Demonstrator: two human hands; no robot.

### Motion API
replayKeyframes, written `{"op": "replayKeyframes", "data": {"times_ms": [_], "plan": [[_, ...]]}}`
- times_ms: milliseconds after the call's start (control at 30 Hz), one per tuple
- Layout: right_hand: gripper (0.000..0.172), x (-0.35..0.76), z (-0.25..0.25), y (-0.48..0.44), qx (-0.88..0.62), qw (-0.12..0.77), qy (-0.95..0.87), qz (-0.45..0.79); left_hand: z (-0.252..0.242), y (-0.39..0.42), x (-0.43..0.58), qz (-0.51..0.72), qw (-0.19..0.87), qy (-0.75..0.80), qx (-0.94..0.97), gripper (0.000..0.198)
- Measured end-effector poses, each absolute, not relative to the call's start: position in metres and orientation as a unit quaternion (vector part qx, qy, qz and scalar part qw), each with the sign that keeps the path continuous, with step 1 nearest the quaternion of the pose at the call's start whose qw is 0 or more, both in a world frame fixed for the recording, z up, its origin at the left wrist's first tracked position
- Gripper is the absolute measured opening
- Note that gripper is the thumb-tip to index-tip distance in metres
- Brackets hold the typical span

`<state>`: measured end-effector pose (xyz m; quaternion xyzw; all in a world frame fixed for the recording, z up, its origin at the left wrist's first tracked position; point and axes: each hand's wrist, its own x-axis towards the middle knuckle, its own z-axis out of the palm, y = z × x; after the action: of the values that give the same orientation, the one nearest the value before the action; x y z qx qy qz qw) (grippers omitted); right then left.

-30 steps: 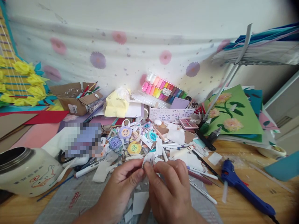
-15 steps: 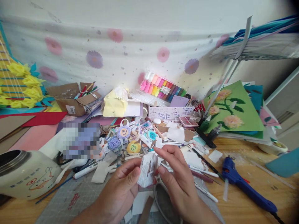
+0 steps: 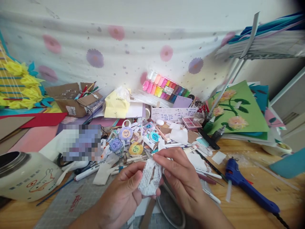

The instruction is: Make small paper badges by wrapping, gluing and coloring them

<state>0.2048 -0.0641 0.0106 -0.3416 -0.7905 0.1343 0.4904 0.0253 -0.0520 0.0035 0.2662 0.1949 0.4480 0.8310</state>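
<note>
A small white piece with a bumpy, quilted-looking surface [image 3: 147, 181] is held up in front of me, with a narrow brown gap down its middle. My left hand [image 3: 127, 187] grips it from the left, thumb on the front face and fingers behind. At its upper right edge, my right hand [image 3: 181, 178] pinches with thumb and index finger. Under the right hand shows a grey loop handle [image 3: 171, 208], apparently of scissors; its other end is hidden. Beyond the hands lie small smiling-face craft pieces, among them a purple one [image 3: 125, 133] and a yellow one [image 3: 135, 148].
A blue glue gun [image 3: 250, 187] lies at the right on the wooden table. A cream jar [image 3: 30, 178] leans at the left beside the grey cutting mat [image 3: 69, 197]. Pens, paper scraps and a coloured clay pack [image 3: 166, 87] crowd the back, near a cardboard box [image 3: 73, 105].
The white piece has turned so more of its front face shows. My right fingers have closed in from a looser, spread pose onto its upper edge.
</note>
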Motion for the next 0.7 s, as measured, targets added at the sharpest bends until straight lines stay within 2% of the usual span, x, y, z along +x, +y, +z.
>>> {"op": "replayKeyframes", "data": {"times_ms": [167,233,367,467,567,633,700], "plan": [[0.035,0.209,-0.003,-0.056,-0.383,0.64,-0.642,0.178,0.006,-0.043,0.018,0.441,0.816,0.214,0.306,0.021],[0.025,0.212,-0.005,-0.052,-0.438,0.647,-0.608,0.141,0.008,-0.038,0.011,0.46,0.796,0.216,0.328,0.026],[0.009,0.217,0.001,-0.053,-0.496,0.503,-0.695,0.133,0.014,-0.027,0.0,0.526,0.752,0.216,0.334,0.028],[0.01,0.216,0.0,-0.061,-0.5,0.378,-0.766,0.141,0.02,-0.023,-0.005,0.556,0.736,0.21,0.324,0.029],[0.013,0.214,-0.007,-0.071,-0.539,0.278,-0.79,0.091,0.027,-0.022,-0.01,0.584,0.717,0.214,0.315,0.025],[0.019,0.213,-0.009,-0.079,-0.567,0.229,-0.79,0.051,0.032,-0.023,-0.014,0.598,0.707,0.215,0.31,0.022],[0.02,0.213,-0.006,-0.09,-0.571,0.239,-0.785,0.022,0.034,-0.022,-0.018,0.607,0.7,0.216,0.309,0.022]]}}
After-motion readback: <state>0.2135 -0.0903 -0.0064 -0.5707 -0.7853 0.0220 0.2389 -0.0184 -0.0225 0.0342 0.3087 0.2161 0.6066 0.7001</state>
